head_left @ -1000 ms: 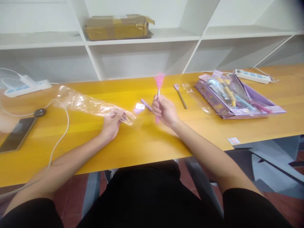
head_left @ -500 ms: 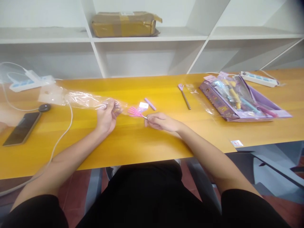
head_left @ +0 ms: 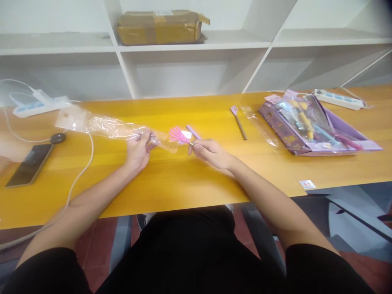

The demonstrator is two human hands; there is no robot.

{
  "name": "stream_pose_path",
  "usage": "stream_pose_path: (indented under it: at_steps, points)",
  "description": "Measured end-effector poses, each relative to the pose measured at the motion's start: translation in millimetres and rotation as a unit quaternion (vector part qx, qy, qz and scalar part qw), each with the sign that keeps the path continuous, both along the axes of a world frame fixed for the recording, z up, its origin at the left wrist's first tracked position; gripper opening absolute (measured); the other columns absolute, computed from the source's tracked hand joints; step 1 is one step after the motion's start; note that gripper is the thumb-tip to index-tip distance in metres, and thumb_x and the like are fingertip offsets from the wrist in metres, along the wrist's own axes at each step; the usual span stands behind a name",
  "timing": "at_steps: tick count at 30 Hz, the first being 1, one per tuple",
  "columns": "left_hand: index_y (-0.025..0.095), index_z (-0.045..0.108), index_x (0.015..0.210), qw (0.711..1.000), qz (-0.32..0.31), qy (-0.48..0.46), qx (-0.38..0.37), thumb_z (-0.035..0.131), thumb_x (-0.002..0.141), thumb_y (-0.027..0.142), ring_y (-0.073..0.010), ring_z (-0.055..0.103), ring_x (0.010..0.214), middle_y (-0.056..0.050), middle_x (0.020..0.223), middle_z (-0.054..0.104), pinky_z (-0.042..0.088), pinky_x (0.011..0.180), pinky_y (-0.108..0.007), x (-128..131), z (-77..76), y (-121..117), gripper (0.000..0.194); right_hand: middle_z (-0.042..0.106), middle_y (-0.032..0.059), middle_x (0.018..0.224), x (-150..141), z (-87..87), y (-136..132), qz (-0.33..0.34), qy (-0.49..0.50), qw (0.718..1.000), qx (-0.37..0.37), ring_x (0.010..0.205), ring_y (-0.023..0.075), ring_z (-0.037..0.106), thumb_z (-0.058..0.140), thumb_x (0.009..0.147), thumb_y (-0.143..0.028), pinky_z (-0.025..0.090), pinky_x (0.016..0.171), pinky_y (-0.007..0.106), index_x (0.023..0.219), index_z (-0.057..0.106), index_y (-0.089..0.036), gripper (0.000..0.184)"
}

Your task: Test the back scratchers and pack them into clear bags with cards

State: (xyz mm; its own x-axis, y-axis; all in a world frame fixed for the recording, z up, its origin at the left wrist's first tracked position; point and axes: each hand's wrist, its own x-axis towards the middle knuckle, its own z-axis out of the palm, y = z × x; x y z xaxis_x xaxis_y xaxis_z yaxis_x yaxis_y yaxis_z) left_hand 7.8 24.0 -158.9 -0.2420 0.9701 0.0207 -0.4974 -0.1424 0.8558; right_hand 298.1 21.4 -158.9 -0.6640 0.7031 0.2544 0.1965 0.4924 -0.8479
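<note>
My left hand (head_left: 139,152) grips a long clear plastic bag (head_left: 113,125), which stretches out to the left with a white header at its far end. Pinched by its metal shaft in my right hand (head_left: 211,152) is a back scratcher with a pink hand-shaped head (head_left: 178,134). Its head points left, close to the open end of the bag. Behind it lie a purple tube (head_left: 192,131) and a small white label (head_left: 186,134), partly covered. Farther right lies a second back scratcher (head_left: 240,125) with a lilac head and a dark metal handle.
At right stands a purple display box (head_left: 284,130) with several wrapped items, a clear wrapper (head_left: 260,127) beside it. A power strip (head_left: 339,99) is behind. At left are a phone (head_left: 30,164), a cable (head_left: 82,173) and another power strip (head_left: 41,107). A carton (head_left: 159,29) sits on the shelf.
My right hand has moved slightly right and up with the pink back scratcher, whose head now stands more upright. My left hand still holds the bag, nearly in the same place.
</note>
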Motion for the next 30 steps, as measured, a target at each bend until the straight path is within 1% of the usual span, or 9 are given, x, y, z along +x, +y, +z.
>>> stream_pose_path:
  at_steps: [3,6,10,14,17,20,23,26,30]
  points:
    - [0.018,0.071,0.083,1.000,0.001,-0.005,0.001,0.115,0.069,0.045,-0.0107,0.071,0.075,0.003,0.081,0.073,0.062,0.067,-0.023,-0.5,0.1,-0.1,0.053,0.056,-0.0017,0.074,-1.7,0.0,1.3,0.012,-0.040,0.999,0.028,0.072,0.0157,0.054,0.047,0.121,-0.060,0.050,0.092,0.035,0.100,0.073,-0.018,0.053]
    - [0.018,0.071,0.083,1.000,-0.001,-0.005,0.003,0.114,0.071,0.046,-0.0099,0.071,0.076,0.003,0.082,0.073,0.061,0.067,-0.022,-0.7,0.2,-0.5,0.053,0.064,0.0014,0.081,-3.1,-3.6,2.7,0.013,-0.066,0.997,0.038,0.077,0.0167,0.058,0.045,0.121,-0.051,0.047,0.085,0.032,0.101,0.074,-0.017,0.049]
    - [0.018,0.070,0.082,1.000,-0.019,0.010,0.007,0.111,0.075,0.048,-0.0107,0.070,0.072,0.002,0.079,0.072,0.061,0.068,-0.023,1.2,-1.6,-3.4,0.051,0.066,0.0018,0.082,-2.9,-8.5,3.6,0.011,-0.082,0.996,0.037,0.075,0.0158,0.057,0.042,0.120,-0.046,0.045,0.078,0.030,0.105,0.075,-0.016,0.047]
    - [0.018,0.071,0.083,0.998,-0.054,0.033,0.016,0.114,0.067,0.055,-0.0133,0.073,0.076,0.000,0.083,0.075,0.063,0.068,-0.024,5.6,-5.5,-10.7,0.059,0.069,0.0031,0.086,-3.5,-10.8,2.5,0.019,-0.087,0.995,0.033,0.076,0.0155,0.059,0.043,0.119,-0.043,0.046,0.080,0.030,0.106,0.076,-0.015,0.045]
    - [0.018,0.072,0.084,0.995,-0.076,0.055,0.016,0.113,0.064,0.061,-0.0139,0.074,0.079,0.000,0.084,0.076,0.065,0.071,-0.025,10.4,-7.5,-17.7,0.062,0.065,0.0011,0.081,-5.3,-12.1,1.1,0.014,-0.088,0.996,0.025,0.071,0.0146,0.054,0.044,0.119,-0.042,0.043,0.075,0.029,0.107,0.077,-0.015,0.045]
    - [0.017,0.077,0.088,0.990,-0.110,0.086,0.013,0.111,0.068,0.062,-0.0167,0.078,0.083,-0.003,0.087,0.079,0.069,0.077,-0.028,15.5,-7.8,-24.2,0.060,0.060,-0.0001,0.077,-7.6,-13.4,0.4,0.005,-0.086,0.996,0.020,0.069,0.0148,0.050,0.045,0.119,-0.045,0.041,0.073,0.030,0.106,0.075,-0.015,0.044]
    - [0.015,0.082,0.091,0.981,-0.154,0.117,0.011,0.109,0.073,0.062,-0.0227,0.082,0.090,-0.009,0.096,0.084,0.072,0.084,-0.035,18.4,-8.2,-28.6,0.056,0.059,-0.0017,0.077,-9.5,-14.2,-0.3,-0.006,-0.083,0.996,0.017,0.070,0.0163,0.050,0.049,0.118,-0.046,0.041,0.073,0.030,0.133,0.072,-0.014,0.042]
    - [0.017,0.085,0.096,0.975,-0.176,0.133,0.010,0.106,0.078,0.061,-0.0251,0.084,0.094,-0.010,0.101,0.086,0.073,0.089,-0.039,18.5,-10.8,-31.2,0.052,0.055,-0.0045,0.074,-10.5,-14.4,-2.3,-0.005,-0.085,0.996,0.007,0.066,0.0167,0.048,0.048,0.119,-0.044,0.040,0.071,0.031,0.164,0.054,-0.012,0.056]
    - [0.016,0.086,0.094,0.968,-0.199,0.151,-0.003,0.108,0.077,0.054,-0.0246,0.083,0.095,-0.012,0.103,0.087,0.072,0.091,-0.038,19.9,-16.2,-35.5,0.047,0.052,-0.0059,0.073,-11.7,-15.0,-6.0,0.003,-0.087,0.996,-0.006,0.066,0.0167,0.048,0.046,0.119,-0.043,0.040,0.070,0.030,0.175,0.039,-0.010,0.065]
